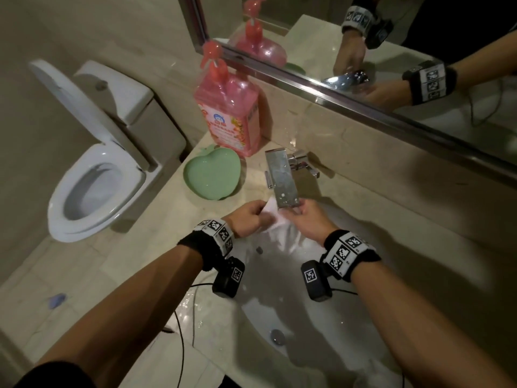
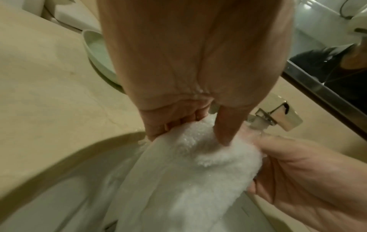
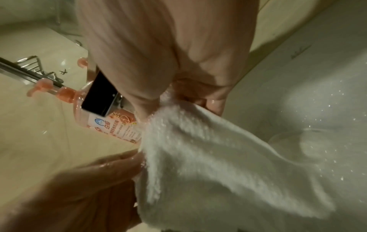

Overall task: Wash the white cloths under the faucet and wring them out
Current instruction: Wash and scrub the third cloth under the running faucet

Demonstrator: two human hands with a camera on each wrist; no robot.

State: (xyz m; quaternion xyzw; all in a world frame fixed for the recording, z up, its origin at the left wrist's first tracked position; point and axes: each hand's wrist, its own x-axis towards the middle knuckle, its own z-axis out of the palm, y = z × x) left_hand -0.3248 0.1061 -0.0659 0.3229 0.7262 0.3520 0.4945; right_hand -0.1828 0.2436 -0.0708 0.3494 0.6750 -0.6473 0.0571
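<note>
A wet white cloth (image 1: 282,236) hangs into the white basin (image 1: 372,298) just below the flat chrome faucet spout (image 1: 283,179). My left hand (image 1: 251,217) grips its upper left edge, fingers curled into the terry (image 2: 198,172) and thumb pressed on top. My right hand (image 1: 306,219) pinches the upper right edge under the spout's tip. In the right wrist view the cloth (image 3: 228,164) drapes down from my right fingers, with the left hand (image 3: 83,185) at its lower left. Whether water runs from the spout is not visible.
A pink pump soap bottle (image 1: 230,113) and a green apple-shaped dish (image 1: 212,173) stand on the beige counter (image 1: 134,264) left of the faucet. An open toilet (image 1: 95,175) is at far left. A mirror (image 1: 391,51) runs behind. Black cables (image 1: 181,331) cross the counter's front.
</note>
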